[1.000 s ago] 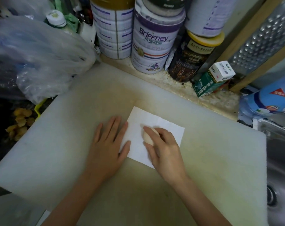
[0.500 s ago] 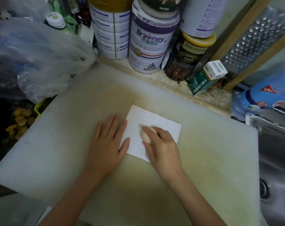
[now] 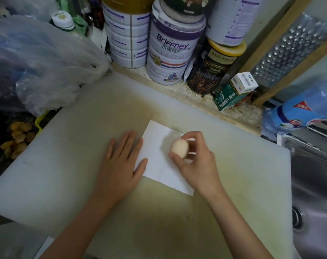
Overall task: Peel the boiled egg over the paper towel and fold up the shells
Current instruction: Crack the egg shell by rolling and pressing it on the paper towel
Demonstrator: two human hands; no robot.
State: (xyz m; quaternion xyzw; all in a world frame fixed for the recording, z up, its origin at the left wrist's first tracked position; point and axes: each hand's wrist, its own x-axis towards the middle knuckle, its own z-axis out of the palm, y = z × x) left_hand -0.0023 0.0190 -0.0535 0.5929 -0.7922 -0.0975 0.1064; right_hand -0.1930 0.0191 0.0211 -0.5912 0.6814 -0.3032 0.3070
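from my remote seat, the far left shows a crumpled clear plastic bag [image 3: 46,68] slumping onto the corner of the white cutting board [image 3: 65,174], with some yellow pieces [image 3: 18,137] in the dark gap below it. a white-capped bottle [image 3: 62,20] peeks up behind the bag.

next comes the left hand [image 3: 119,165], palm down on the board, fingers straight and relaxed, holding nothing. its thumb lies across the left edge of the paper towel [image 3: 159,171]. behind it, against the wall, stands a purple-striped tin [image 3: 127,34].

the paper towel lies flat near the middle of the board, turned at an angle. behind it is the tin marked briffney [image 3: 170,49], with another container stacked on top.

the boiled egg [image 3: 180,147] is over the towel's right half, gripped by the right hand [image 3: 198,165]: thumb under it on the near side, fingers curled round the far side. the side facing me is pale and smooth. i cannot tell whether the egg touches the paper.

further right, a dark jar with a yellow lid [image 3: 213,66] stands just beside the briffney tin, then a tilted green and white box [image 3: 233,92], a metal grater [image 3: 293,49] in a wooden frame leaning on the wall, and a blue bottle [image 3: 305,109] lying on its side. the steel sink [image 3: 312,184] borders the board's right edge.
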